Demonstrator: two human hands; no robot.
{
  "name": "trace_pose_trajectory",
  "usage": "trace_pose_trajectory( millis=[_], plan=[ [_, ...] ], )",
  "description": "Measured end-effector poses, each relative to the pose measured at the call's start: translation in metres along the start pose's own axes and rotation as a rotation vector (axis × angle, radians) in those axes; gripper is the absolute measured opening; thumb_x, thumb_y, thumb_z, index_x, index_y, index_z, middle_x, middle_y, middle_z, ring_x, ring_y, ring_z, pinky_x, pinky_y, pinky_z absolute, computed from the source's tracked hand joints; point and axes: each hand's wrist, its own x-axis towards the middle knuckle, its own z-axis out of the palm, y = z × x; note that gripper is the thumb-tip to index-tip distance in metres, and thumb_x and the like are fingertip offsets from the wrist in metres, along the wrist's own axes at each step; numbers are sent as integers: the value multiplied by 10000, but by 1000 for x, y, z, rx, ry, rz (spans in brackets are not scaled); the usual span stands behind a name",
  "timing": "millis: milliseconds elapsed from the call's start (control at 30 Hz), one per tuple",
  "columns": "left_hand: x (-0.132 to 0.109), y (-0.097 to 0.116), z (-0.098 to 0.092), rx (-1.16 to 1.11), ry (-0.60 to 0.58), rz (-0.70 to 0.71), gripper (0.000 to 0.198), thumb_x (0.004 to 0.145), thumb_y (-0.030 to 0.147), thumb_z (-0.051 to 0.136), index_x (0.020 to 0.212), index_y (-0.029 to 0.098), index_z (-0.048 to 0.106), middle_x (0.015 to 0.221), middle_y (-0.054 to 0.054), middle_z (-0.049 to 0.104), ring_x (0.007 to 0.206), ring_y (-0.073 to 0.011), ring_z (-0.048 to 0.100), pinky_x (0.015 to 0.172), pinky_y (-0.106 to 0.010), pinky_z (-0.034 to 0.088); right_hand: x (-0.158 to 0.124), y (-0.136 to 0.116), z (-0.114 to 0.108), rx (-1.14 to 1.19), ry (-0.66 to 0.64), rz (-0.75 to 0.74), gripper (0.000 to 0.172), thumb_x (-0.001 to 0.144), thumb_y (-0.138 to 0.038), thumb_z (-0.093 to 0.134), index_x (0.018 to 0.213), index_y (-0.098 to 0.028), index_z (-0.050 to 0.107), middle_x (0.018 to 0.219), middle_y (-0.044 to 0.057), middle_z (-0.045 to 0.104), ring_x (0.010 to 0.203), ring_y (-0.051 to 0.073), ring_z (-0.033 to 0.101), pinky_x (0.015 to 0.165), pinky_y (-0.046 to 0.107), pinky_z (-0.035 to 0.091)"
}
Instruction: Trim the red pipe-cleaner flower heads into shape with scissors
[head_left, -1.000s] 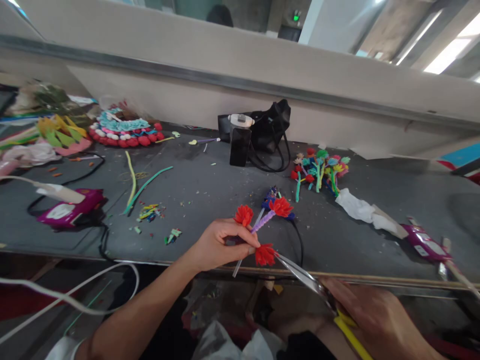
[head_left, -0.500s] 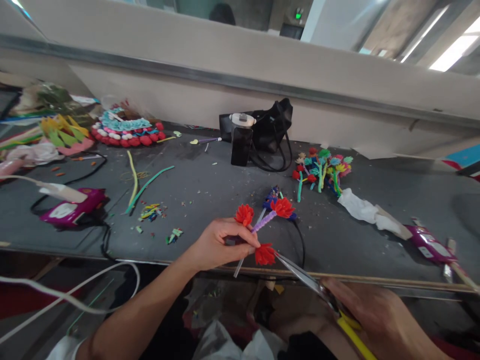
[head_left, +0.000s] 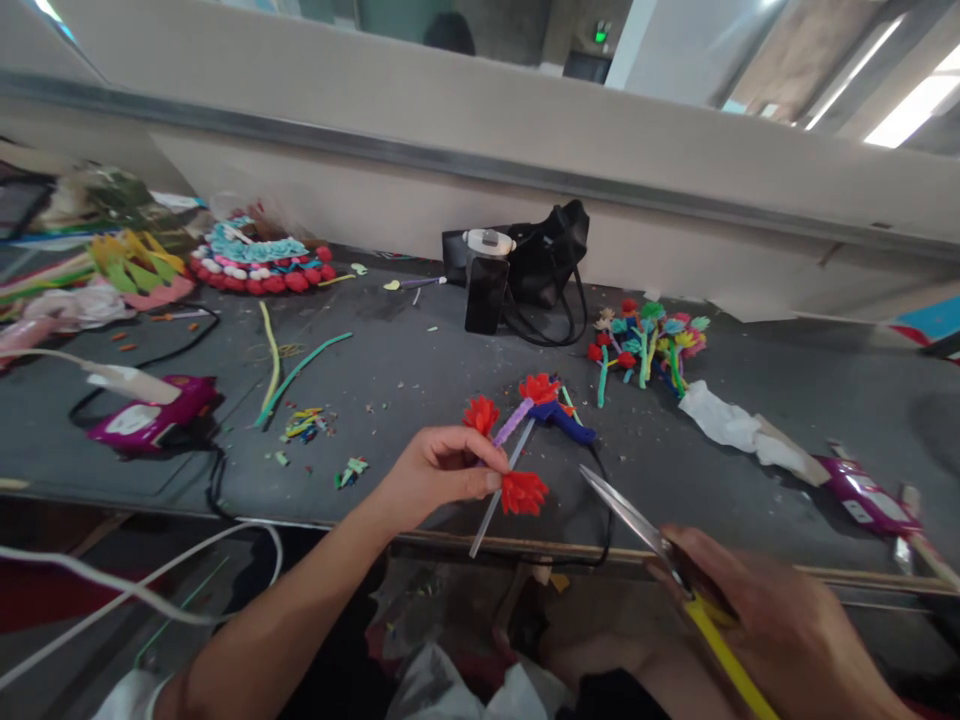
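My left hand point(head_left: 442, 475) pinches a purple fuzzy-stemmed craft flower sprig at the near edge of the table. Three red flower heads fan out from it: one upper left point(head_left: 481, 420), one at the top point(head_left: 538, 390), one by my fingertips point(head_left: 524, 493). Scissors point(head_left: 637, 525) with yellow handles are gripped in my right hand point(head_left: 765, 610), their tips apart from the flowers. Behind the sprig lies a blue glue gun point(head_left: 566, 423), partly covered. A clear glue stick point(head_left: 487, 522) slants under the flowers.
Colourful fuzzy flowers point(head_left: 649, 345) lie back right, near a purple device point(head_left: 870, 495). A black bag point(head_left: 559, 260) and phone point(head_left: 486, 297) stand at the wall. On the left are a purple device point(head_left: 157, 412), yellow and green fuzzy stems point(head_left: 300, 375), and scraps point(head_left: 306, 424).
The scissors have drawn back right, away from the lowest red flower. My left hand has shifted slightly left, and the sprig has turned a little, uncovering more of the glue gun.
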Motion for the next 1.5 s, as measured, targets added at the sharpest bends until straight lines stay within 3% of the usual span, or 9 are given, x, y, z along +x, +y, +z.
trace_pose_trajectory(
  millis=[33,100,200,300,400,800,1500],
  plan=[
    [0,0,0,-31,1,-24,238,665,284,896,754,117,753,725,-51,714,573,-89,574,542,-200,455,-1,7,-3,-67,-44,-64,146,868,-349,526,970,-294,614,671,-56,692,505,135,657,433,200,440],
    [0,-2,0,-81,-10,-60,239,667,274,894,763,115,744,705,-40,702,542,-75,554,520,-188,443,-4,21,-7,-218,-6,-177,290,803,-282,549,1087,-291,607,823,-27,743,632,176,717,526,243,518],
    [1,-4,0,-133,-31,-88,234,697,280,876,781,118,731,663,-22,678,518,-71,544,497,-180,428,-5,30,-10,-370,41,-316,386,806,-277,536,1187,-232,578,826,2,738,627,191,710,527,285,513],
    [2,-6,1,-165,-37,-95,216,733,272,855,795,118,716,611,1,636,498,-64,530,489,-174,409,-2,22,-12,-460,94,-385,351,857,-259,479,1189,-183,567,775,25,718,589,201,680,531,328,474],
    [3,-6,3,-192,-59,-103,220,748,273,845,800,113,703,581,6,614,486,-62,523,483,-174,387,3,11,-14,-513,146,-378,320,883,-223,414,1159,-161,565,714,35,674,574,222,647,557,369,419],
    [2,-7,4,-198,-89,-99,243,752,272,841,793,100,674,596,7,600,492,-65,530,492,-180,383,11,3,-18,-514,106,-411,353,999,-241,274,1171,-138,565,710,50,642,609,224,604,649,398,371],
    [2,-5,5,-180,-95,-125,234,751,272,842,788,95,695,588,-3,623,477,-63,528,479,-179,375,10,0,-21,-518,139,-435,334,1027,-233,286,1150,-130,580,688,34,635,597,212,607,650,386,355]
  ],
)
